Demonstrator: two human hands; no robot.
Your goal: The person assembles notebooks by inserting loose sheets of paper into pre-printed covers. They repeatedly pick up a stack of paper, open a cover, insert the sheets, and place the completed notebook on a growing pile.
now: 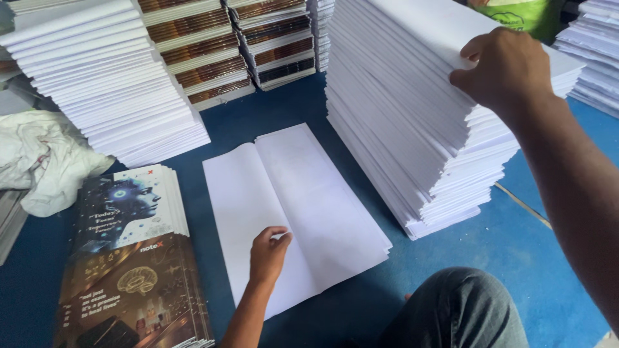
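Observation:
An opened bundle of white sheets [303,193] lies flat on the blue floor in front of me, with a fold line down its middle. My left hand [267,253] rests on it near the fold, fingers curled and pressing down. My right hand [506,64] reaches up to the tall stack of white folded sheets [412,122] at the right and grips the edge of the topmost sheets with thumb and fingers.
A pile of printed dark covers [132,258] lies at the left. Another white stack [109,77] and banded notebook stacks [219,45] stand behind. A crumpled white cloth [39,161] sits far left. My knee [458,309] is at the bottom. More white sheets [596,51] lie far right.

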